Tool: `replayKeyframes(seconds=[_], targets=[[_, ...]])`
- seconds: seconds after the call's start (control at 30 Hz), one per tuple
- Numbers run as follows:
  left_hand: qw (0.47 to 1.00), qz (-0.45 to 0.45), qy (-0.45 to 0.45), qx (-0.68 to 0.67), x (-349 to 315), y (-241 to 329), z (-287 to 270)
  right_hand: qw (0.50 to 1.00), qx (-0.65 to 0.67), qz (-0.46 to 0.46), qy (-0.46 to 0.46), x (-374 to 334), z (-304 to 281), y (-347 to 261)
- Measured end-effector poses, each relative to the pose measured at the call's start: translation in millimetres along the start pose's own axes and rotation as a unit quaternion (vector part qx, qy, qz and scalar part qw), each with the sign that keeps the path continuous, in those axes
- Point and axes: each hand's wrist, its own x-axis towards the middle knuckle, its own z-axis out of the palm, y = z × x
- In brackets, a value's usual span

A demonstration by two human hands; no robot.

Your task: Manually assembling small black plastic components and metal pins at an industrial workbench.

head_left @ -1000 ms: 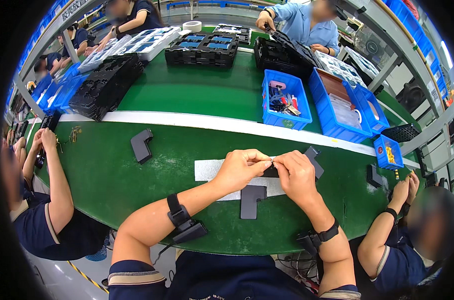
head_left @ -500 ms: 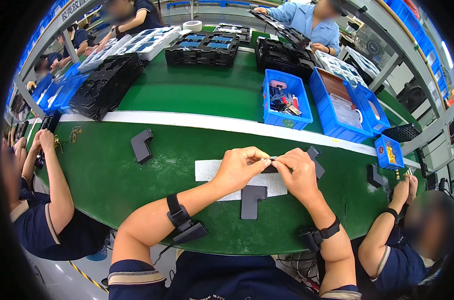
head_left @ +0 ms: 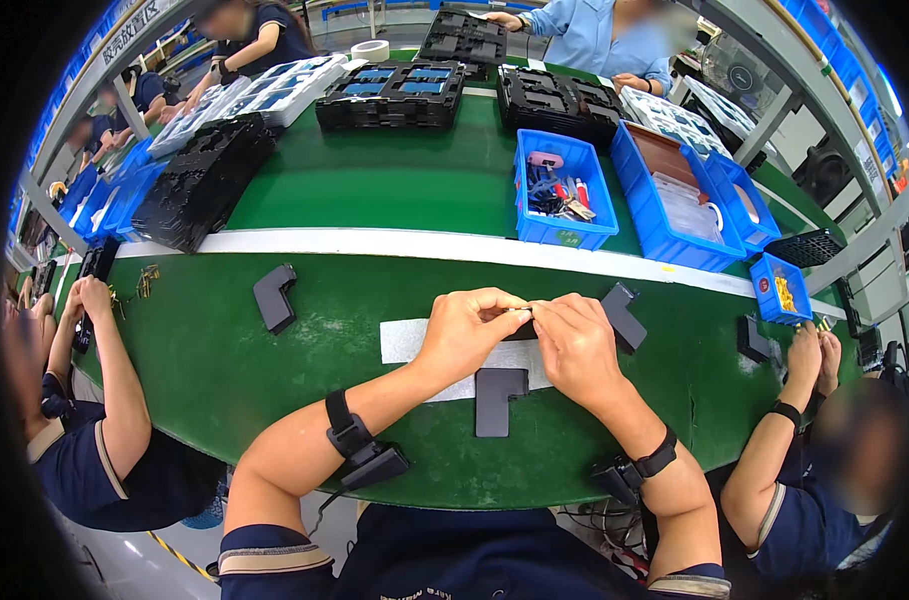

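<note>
Bent over a wide green surface (head_left: 354, 400), with both forearms reaching in from the near edge. Pinching a small dark piece (head_left: 528, 308) between thumb and forefinger of the bare left hand (head_left: 464, 330); too covered by the fingers to tell its exact shape. Clamping the same piece from the other side with the bare right hand (head_left: 577, 350), thumb and fingers pressed together, tips almost meeting those of the left. Holding it above flat silvery-grey sheeting (head_left: 401, 341), partly hidden behind hands and wrists. Wearing on the forearms a black strap at left (head_left: 341, 415) and a black strap at right (head_left: 657, 455), each with a boxy black module.

Having a dark grey L-shaped block (head_left: 495, 402) just before the body, overlapping the sheeting's near edge, with a matching dark block near the right hand (head_left: 625, 318) and a matching dark block well to the left (head_left: 275, 298).

Facing, beyond a long white strip (head_left: 394, 243), an open blue plastic bin of tools (head_left: 566, 233), a larger blue bin (head_left: 692, 258) with brown and clear contents, and stacked black moulded trays (head_left: 389, 112). Flanked by a navy-shirted co-worker at left (head_left: 104, 490) and another navy-shirted co-worker at right (head_left: 799, 535).
</note>
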Motion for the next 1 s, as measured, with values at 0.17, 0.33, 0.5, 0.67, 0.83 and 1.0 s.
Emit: replayKeyframes(seconds=[0.17, 0.33, 0.5, 0.67, 0.83, 1.0], targets=[[1.0, -0.024, -0.008, -0.016, 1.4, -9.4, 0.4, 0.956, 0.155, 0.246, -0.049, 0.5, -7.4, -0.2], [0.997, -0.027, -0.031, -0.063, 2.4, -12.8, 1.8, 0.958, 0.152, 0.237, -0.056, -0.7, -3.7, 1.3], [0.997, -0.034, -0.041, -0.06, 3.9, -12.4, 1.2, 0.967, 0.137, 0.215, -0.022, 1.6, -2.6, 0.5], [0.998, -0.03, -0.042, -0.046, 1.3, -9.0, 0.5, 0.968, 0.131, 0.215, -0.022, 0.4, -1.7, 0.0], [0.998, -0.025, -0.051, -0.04, 1.2, -11.7, 0.9, 0.977, 0.127, 0.172, -0.018, -0.2, 0.7, 4.9], [0.998, 0.01, -0.049, -0.045, 2.8, -16.4, -1.9, 0.973, 0.164, 0.157, -0.034, 1.0, -2.8, 6.9]])
